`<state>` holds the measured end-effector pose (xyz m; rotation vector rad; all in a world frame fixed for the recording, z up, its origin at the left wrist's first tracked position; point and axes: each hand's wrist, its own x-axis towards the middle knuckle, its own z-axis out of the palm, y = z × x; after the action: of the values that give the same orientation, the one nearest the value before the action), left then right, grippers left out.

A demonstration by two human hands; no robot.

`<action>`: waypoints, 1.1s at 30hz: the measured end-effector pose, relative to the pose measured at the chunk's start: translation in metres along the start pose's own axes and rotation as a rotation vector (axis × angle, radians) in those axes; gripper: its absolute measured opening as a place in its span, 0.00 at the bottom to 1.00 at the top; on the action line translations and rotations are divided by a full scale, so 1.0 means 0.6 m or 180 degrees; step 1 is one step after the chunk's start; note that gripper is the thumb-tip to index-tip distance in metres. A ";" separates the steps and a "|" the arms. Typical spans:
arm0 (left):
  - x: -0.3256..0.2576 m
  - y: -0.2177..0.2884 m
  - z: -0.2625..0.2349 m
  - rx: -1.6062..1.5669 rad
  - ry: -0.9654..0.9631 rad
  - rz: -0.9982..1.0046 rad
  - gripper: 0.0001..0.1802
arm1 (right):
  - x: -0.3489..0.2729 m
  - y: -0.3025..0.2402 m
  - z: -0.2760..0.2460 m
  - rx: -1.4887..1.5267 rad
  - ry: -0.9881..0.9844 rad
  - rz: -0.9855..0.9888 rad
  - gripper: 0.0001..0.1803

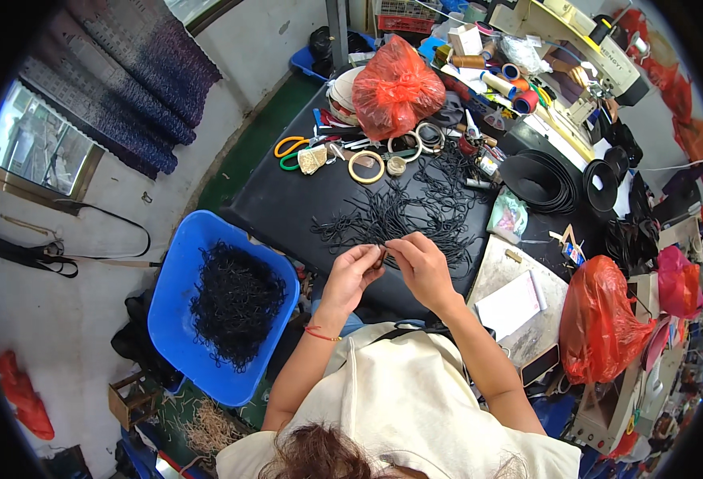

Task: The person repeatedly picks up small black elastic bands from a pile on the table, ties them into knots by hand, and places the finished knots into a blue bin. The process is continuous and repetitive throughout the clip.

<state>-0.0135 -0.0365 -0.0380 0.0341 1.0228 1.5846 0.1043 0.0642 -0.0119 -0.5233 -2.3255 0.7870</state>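
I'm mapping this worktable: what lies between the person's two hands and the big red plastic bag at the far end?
In the head view, between the left hand, the right hand and the red bag lie a heap of black cord loops and several rings.

The light is bright and even, like daytime. It seems to come from the window (36,144) at nine o'clock. Shadows are soft and small. The red bag (395,84) at twelve o'clock has shiny spots. The middle looks sharp. Straight lines bend near the rim, things there look squashed, and the corners are black.
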 end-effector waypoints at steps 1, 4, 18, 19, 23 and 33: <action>-0.001 0.000 0.001 0.0179 0.0020 -0.0045 0.06 | 0.003 0.001 0.001 -0.0096 0.0033 -0.0116 0.07; -0.006 0.005 -0.001 0.0302 -0.0202 -0.0042 0.08 | 0.001 0.003 0.005 0.0131 -0.0083 -0.0048 0.07; -0.029 0.032 -0.008 0.1007 -0.0716 0.0346 0.11 | 0.011 0.011 -0.024 0.0818 -0.0628 0.0614 0.03; -0.030 0.033 -0.001 0.0639 -0.0611 0.0349 0.13 | 0.006 0.006 -0.017 0.0991 -0.0650 0.0835 0.03; -0.012 0.017 -0.018 0.0845 -0.0244 0.0541 0.13 | -0.002 -0.010 -0.005 0.1037 -0.0514 0.0943 0.06; -0.012 0.010 -0.009 0.0621 0.0001 0.0794 0.10 | -0.015 -0.010 0.007 0.3594 -0.0892 0.2229 0.13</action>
<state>-0.0187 -0.0452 -0.0338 0.3051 1.2069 1.7016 0.1070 0.0533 -0.0146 -0.6914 -1.4659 2.3708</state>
